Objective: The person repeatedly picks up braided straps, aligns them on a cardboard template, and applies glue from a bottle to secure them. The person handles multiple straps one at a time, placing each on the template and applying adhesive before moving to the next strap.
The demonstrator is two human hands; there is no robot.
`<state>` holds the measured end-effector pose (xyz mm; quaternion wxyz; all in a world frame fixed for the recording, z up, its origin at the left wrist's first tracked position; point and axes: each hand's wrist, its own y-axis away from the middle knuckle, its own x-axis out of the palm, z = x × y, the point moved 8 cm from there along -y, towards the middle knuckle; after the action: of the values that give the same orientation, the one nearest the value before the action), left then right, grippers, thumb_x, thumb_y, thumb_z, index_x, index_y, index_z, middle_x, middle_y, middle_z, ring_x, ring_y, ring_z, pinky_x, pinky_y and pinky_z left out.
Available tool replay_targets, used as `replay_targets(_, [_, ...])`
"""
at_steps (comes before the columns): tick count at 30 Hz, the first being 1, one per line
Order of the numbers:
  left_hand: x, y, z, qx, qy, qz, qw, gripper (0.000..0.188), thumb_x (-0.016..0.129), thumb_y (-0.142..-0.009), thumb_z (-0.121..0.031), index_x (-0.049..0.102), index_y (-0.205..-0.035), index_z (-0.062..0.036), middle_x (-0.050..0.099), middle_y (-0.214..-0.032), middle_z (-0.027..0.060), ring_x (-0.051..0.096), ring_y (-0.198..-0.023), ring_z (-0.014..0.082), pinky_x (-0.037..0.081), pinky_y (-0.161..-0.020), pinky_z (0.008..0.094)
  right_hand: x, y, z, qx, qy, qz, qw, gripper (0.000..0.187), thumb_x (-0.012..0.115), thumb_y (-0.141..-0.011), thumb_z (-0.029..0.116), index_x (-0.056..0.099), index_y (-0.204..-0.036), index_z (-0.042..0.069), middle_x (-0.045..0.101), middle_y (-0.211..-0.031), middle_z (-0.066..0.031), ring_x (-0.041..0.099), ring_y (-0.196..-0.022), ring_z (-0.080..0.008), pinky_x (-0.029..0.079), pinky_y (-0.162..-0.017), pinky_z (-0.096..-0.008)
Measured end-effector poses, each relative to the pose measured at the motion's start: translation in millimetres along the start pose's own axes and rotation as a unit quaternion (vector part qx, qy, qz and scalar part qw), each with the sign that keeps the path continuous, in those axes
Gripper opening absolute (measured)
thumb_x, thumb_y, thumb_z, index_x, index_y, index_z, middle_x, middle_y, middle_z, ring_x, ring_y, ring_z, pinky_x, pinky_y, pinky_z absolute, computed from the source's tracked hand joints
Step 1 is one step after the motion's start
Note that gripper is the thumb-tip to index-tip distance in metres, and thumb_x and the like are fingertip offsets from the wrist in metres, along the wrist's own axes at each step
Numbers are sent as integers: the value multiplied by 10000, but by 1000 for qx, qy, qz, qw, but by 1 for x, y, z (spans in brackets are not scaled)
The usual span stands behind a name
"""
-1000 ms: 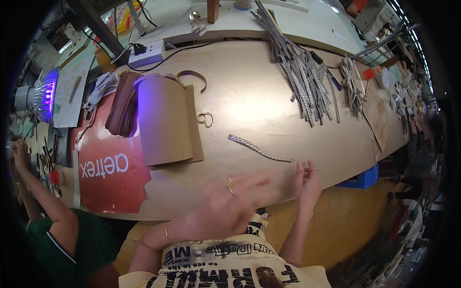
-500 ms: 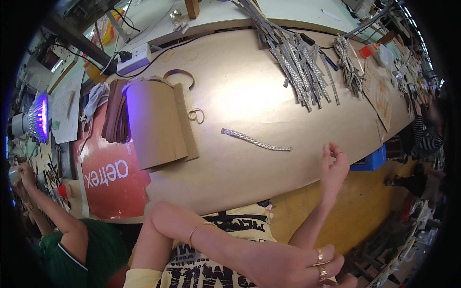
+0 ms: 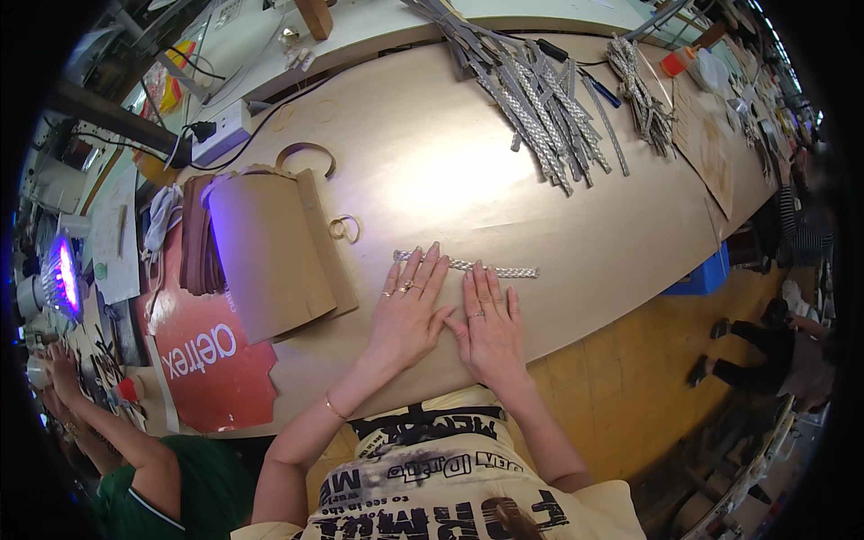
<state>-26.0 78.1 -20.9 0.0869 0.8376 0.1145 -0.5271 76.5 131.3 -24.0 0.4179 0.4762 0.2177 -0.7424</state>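
Observation:
A silvery braided strap (image 3: 517, 272) lies nearly straight across the brown-paper-covered table in front of me. My left hand (image 3: 409, 306) rests flat on the table, its fingertips over the strap's left part. Beside it my right hand (image 3: 490, 324) also lies flat, fingers stretched out and touching the strap near its middle. The two thumbs meet or nearly meet. Both hands are open, and neither grips anything. The strap's right end sticks out past my right fingers, and its left end shows by my left fingertips.
Many braided grey straps (image 3: 549, 117) lie in a heap at the back, beside a tied bundle (image 3: 639, 94). A curved brown board stack (image 3: 265, 252) stands to my left on a red sheet (image 3: 216, 369). A co-worker in green (image 3: 180, 486) sits at left; a blue crate (image 3: 706, 274) is at right.
Both hands have come down flat onto the strap, from the lower right and the right side. The strap, curved before, now lies straighter. The whole view has shifted slightly.

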Motion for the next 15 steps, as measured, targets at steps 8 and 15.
replay_targets(8, [-7, 1, 3, -21, -4, 3, 1000, 659, 584, -922, -337, 370, -1488, -76, 327, -1567, 106, 300, -1441, 326, 177, -1177, 535, -36, 6, -50, 141, 86, -61, 984, 655, 499, -977, 437, 381, -1482, 35, 358, -1552, -130, 329, -1438, -294, 204, -1153, -563])
replay_targets(15, [-5, 2, -2, -50, -47, 21, 997, 622, 547, -931, -315, 384, -1487, -86, 285, -1589, 109, 247, -1464, 322, 116, -1182, 533, -65, 6, -66, 119, 67, -197, 971, 394, 589, -951, 342, 644, -1251, 91, 528, -1402, -171, 461, -1332, -340, 303, -1111, -521])
